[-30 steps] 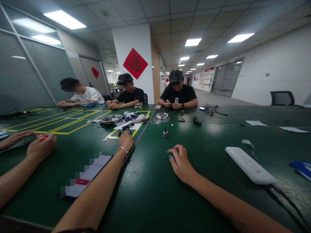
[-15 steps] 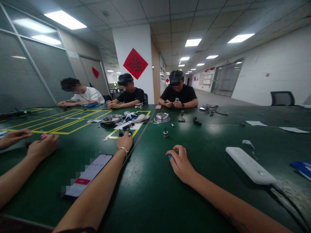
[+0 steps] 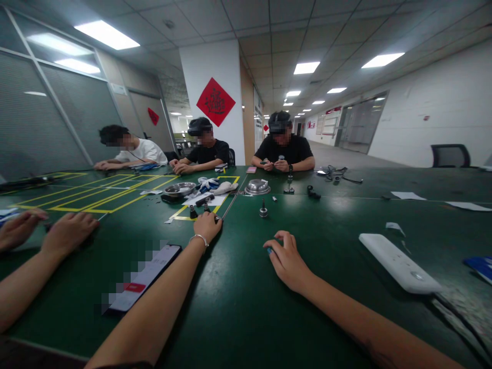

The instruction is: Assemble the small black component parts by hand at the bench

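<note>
Left hand [image 3: 206, 226] has shifted right, holding a dark, possibly metal piece [image 3: 218, 219].

It looks like an office: above the hands [image 3: 288, 261] there is a tiled ceiling [image 3: 342, 23] with flat lamps [image 3: 306, 67]; ahead to the left, a glass wall [image 3: 75, 113]; far to the right, a chair [image 3: 450, 155]. Several people [image 3: 283, 148] sit at one large desk [image 3: 238, 307].
</note>
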### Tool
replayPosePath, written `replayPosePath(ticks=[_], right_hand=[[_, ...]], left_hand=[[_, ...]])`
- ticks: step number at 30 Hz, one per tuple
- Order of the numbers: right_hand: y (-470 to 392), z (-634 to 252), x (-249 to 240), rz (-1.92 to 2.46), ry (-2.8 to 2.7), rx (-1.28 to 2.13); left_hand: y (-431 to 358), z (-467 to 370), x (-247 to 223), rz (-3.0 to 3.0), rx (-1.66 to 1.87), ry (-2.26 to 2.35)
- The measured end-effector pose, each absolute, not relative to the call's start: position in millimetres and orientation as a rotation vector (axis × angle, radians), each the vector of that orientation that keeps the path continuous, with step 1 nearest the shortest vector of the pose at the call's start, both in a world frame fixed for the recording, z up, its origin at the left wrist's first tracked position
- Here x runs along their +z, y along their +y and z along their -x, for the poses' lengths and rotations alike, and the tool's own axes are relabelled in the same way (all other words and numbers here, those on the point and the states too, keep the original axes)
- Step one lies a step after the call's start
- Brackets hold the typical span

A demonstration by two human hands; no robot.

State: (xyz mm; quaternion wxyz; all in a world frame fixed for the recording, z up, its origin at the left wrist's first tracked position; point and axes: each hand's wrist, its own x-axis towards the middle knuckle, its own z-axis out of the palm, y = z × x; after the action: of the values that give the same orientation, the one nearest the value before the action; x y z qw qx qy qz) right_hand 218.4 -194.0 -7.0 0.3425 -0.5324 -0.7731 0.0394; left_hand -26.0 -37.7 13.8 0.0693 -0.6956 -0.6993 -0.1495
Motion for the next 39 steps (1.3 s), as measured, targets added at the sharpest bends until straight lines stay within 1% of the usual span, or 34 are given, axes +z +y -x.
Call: replayPosePath(ticks=[7,13,15,22,24,27,33,36,39], right_hand=[[-193.9,-218.7,-8.0,1.360,-2.042,0.100],[-194.0,-217.5,-8.4,1.366,-2.045,0.022],[-193.8,-217.0,-8.4,1.393,-2.027,-0.012],[-187.4,-217.0,-15.5,1.473,-1.933,-0.048],[-185.8,-217.7,-17.5,1.488,-1.948,-0.045],[-185.2,-218.4,-18.3,1.517,-1.987,-0.040],[-188.9,-217.0,-13.7,1.579,-2.048,-0.012],[-193.5,-215.8,-8.3,1.727,-1.994,-0.106],[-199.1,-214.0,-0.4,1.983,-1.979,-0.220]], left_hand=[[-46.7,1.0,11.5,2.313,-0.432,-1.958],[-78.9,-37.0,9.2,2.509,-0.494,-1.801],[-96.7,-48.7,7.7,2.630,-0.567,-1.705],[-152.7,-68.3,10.2,3.307,-1.080,-1.378],[-158.3,-69.5,12.0,3.454,-1.137,-1.320],[-158.3,-66.6,12.8,3.503,-1.078,-1.325],[-141.0,-52.7,7.0,3.308,-0.799,-1.406],[-135.3,-50.7,2.6,3.125,-0.727,-1.556],[-137.7,-52.2,2.0,2.891,-0.686,-1.674]])
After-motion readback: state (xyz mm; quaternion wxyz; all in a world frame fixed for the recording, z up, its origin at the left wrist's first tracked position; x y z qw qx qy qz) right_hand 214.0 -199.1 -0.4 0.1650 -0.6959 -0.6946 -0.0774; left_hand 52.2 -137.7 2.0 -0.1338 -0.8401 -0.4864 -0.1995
